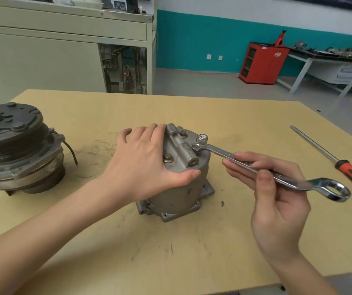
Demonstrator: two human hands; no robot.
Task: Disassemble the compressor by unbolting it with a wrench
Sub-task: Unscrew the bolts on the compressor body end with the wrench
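A grey metal compressor body point(179, 188) stands upright in the middle of the wooden table point(245, 116). My left hand point(141, 162) lies flat over the left side of its top cover, thumb hooked on the near rim. My right hand point(271, 188) holds a silver double-ended ring wrench point(256, 167) by its shaft. The wrench's small ring end sits on a bolt at the right of the cover, beside a taller silver-capped fitting point(202, 139). Two more bolts show on the cover, one brass-coloured point(168, 158) near my left palm.
A second compressor part with a pulley and clutch plate point(15, 145) sits at the table's left edge. A screwdriver with a red and black handle point(341, 165) lies at the right. Beyond the table are a beige cabinet, a red cabinet point(262, 62) and a workbench.
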